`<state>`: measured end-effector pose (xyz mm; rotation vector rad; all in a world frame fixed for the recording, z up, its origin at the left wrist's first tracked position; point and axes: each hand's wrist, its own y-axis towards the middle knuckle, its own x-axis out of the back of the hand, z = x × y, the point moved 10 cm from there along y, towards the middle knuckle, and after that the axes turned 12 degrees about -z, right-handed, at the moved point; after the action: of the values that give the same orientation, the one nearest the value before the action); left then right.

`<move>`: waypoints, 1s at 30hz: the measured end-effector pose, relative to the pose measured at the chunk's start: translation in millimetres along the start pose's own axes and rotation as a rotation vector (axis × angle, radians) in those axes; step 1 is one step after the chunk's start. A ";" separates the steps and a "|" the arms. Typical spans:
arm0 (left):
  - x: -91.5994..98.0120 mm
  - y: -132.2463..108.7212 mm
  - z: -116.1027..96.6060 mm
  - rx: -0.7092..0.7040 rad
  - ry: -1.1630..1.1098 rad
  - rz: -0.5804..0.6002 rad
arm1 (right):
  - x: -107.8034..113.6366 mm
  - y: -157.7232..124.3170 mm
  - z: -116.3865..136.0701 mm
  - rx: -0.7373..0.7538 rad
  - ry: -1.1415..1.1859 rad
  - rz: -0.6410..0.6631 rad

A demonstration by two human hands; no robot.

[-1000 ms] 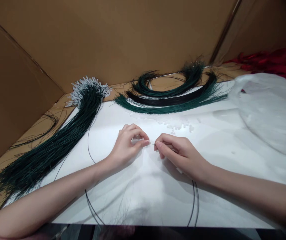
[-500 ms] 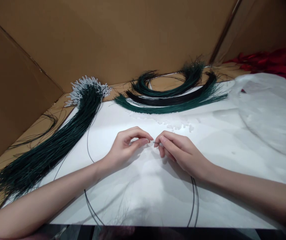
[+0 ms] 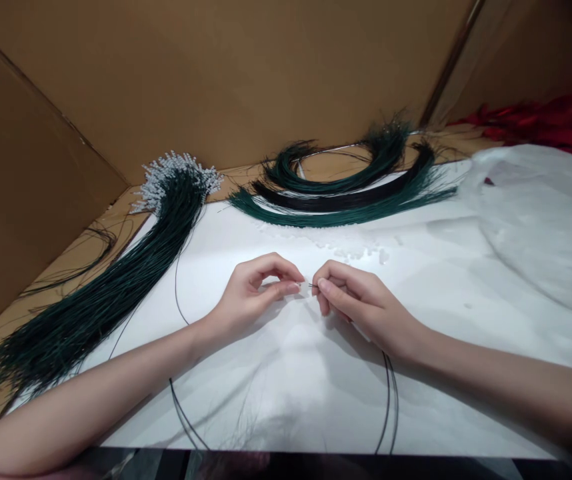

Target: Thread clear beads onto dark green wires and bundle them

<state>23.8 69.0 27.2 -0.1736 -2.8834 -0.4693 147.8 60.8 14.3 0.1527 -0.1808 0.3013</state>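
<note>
The right hand has its thumb and first finger clamped on a thin dark wire, whose short ends stand out toward the left hand, above the white bench. At the left hand, the tips of thumb and first finger are very close together. Compared with one second ago, the left hand lies lower and its first finger is stretched flatter over the thumb. Compared with half a second ago, the gap between the two hands is slightly wider. The bundle with white tips at the left and the curved bundles at the back have stayed in their places.

Whether the left fingers touch each other or hold some small piece, I cannot tell. Most of the wire is hidden inside the right hand. Dark strands come out below the right wrist and are cut off by the near edge of the bench, so their connection with the held wire is not visible. The small white pieces behind the hands are hard to separate from the white surface, and the red heap is cut by the picture's border.
</note>
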 end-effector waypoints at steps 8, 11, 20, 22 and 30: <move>-0.2 -0.6 3.1 0.034 0.004 -0.010 | -1.9 0.8 -2.2 0.010 0.004 0.008; -1.2 -0.8 3.7 0.041 -0.031 -0.002 | -1.6 1.0 -4.2 0.002 -0.007 0.006; 0.2 -1.7 3.8 0.046 -0.025 -0.002 | -2.1 -0.1 -1.0 0.007 -0.031 -0.006; 0.5 -1.1 1.0 0.029 -0.019 -0.003 | -2.1 -0.1 -0.3 0.016 -0.032 -0.007; 0.6 -0.7 2.4 0.028 -0.043 0.003 | -1.4 -0.9 0.0 0.041 -0.042 -0.025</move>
<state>22.6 69.2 24.9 -0.1857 -2.9296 -0.4295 146.7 59.6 13.9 0.2015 -0.2144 0.2769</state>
